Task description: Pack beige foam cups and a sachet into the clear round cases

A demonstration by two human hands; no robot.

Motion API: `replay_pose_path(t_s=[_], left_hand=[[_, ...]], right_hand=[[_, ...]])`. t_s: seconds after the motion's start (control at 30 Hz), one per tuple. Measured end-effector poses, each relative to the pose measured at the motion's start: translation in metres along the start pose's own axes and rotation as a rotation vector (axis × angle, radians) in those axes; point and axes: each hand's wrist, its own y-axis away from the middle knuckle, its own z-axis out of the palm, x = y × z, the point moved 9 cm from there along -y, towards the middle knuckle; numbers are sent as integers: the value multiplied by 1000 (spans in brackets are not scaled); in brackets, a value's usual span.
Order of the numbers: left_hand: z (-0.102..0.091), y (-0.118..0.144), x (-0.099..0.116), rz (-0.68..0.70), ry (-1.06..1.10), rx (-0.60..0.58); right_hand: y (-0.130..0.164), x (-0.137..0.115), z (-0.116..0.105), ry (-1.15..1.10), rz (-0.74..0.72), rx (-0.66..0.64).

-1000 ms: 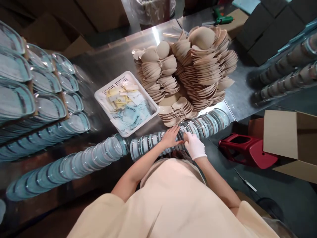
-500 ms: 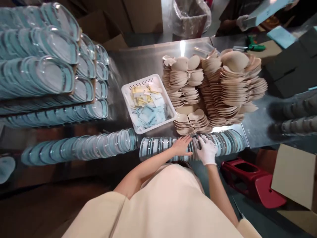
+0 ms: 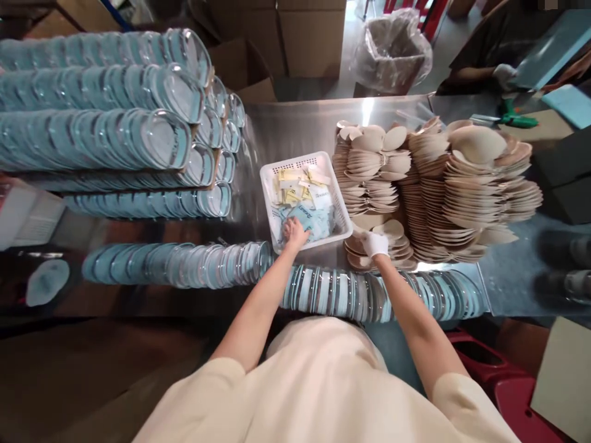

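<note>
Where both hands were pressed on the row of clear lids (image 3: pixel 341 295) a moment ago, the bare left hand (image 3: pixel 294 232) now curls onto blue sachets (image 3: pixel 310 221) in the white basket (image 3: pixel 270 184), while the gloved right hand (image 3: pixel 373 243) closes on a beige pad (image 3: pixel 390 231), grips unclear.

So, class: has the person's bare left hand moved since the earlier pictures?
Yes. The left hand has gone forward, off the row of clear lids and into the white basket of sachets.
</note>
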Motion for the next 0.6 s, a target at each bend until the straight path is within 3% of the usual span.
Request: replay_pose_path(t_s=[0.07, 0.13, 0.27, 0.33, 0.4, 0.5, 0.6], left_hand=[[7, -7, -11, -31, -41, -76], [10, -5, -16, -24, -53, -91], [-2, 4, -25, -13, 42, -70], [-13, 14, -26, -21, 207, -29], [-11, 31, -19, -35, 486, -43], [24, 73, 16, -21, 857, -265], [77, 130, 68, 57, 929, -682]], right_hand=[[11, 29, -4, -133, 112, 65], [28, 53, -2, -426, 170, 107], [63, 67, 10, -1061, 133, 76], [79, 69, 8, -1241, 150, 120], [101, 69, -1, -1360, 161, 217], [144, 54, -21, -1433, 79, 309], [192, 17, -36, -1426, -119, 222]])
